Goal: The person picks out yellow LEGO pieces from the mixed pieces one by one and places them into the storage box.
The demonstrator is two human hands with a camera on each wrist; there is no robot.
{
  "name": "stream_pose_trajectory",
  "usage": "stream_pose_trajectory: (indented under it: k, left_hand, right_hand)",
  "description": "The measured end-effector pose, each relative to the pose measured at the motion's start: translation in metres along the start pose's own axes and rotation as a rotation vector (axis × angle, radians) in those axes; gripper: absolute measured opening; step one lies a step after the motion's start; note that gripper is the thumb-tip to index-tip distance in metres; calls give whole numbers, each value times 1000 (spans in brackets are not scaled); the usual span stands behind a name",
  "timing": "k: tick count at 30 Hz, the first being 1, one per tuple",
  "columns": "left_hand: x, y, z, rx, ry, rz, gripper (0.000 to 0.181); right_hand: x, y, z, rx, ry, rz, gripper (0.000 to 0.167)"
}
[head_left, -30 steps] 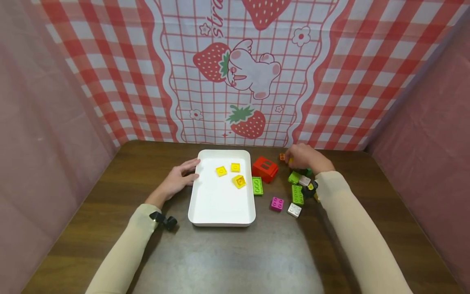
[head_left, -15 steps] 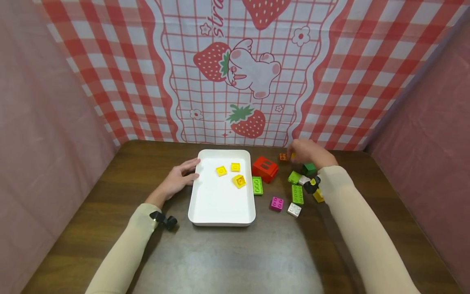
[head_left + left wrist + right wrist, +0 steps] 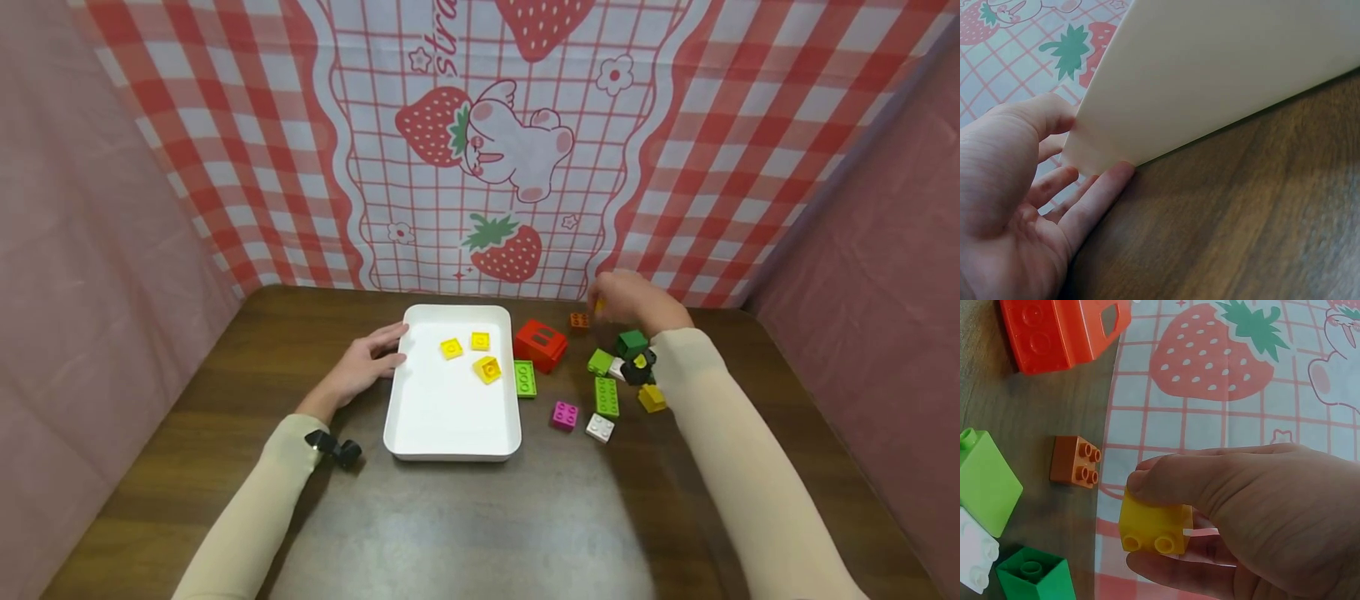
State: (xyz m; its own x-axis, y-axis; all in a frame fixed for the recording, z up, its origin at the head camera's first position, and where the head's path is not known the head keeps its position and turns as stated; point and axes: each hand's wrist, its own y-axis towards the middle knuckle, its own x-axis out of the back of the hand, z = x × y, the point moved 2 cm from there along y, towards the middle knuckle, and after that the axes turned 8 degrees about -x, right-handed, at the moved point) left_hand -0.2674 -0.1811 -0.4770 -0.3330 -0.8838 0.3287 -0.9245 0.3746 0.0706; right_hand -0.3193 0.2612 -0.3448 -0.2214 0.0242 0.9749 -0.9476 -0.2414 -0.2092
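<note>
My right hand (image 3: 626,298) pinches a yellow brick (image 3: 1155,522) between thumb and fingers, near the back edge of the table. Little of that brick shows in the head view; in the right wrist view its studs face down the picture. An orange brick (image 3: 579,321) lies just left of the hand, and a green brick (image 3: 632,344) is nearer the wrist. My left hand (image 3: 363,364) rests its fairly straight fingers against the left side of the white tray (image 3: 452,433). Inside the tray lie a few yellow pieces (image 3: 487,369), apart from each other.
Right of the tray are a red block (image 3: 542,345) and a lime plate (image 3: 525,379). Further right lie a lime brick (image 3: 607,397), a magenta brick (image 3: 566,415), a white brick (image 3: 600,427) and another yellow brick (image 3: 652,398). A patterned cloth (image 3: 480,167) hangs behind the table.
My right hand has risen slightly away from the table with the yellow brick, uncovering the green brick and the yellow brick under the wrist. The left hand has stayed at the tray.
</note>
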Motion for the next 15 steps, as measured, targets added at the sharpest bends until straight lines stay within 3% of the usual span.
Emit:
stream_pose_trajectory:
  k: [15]
  left_hand:
    - [0, 0, 3, -23, -14, 5, 65]
  right_hand:
    - [-5, 3, 13, 7, -21, 19, 10]
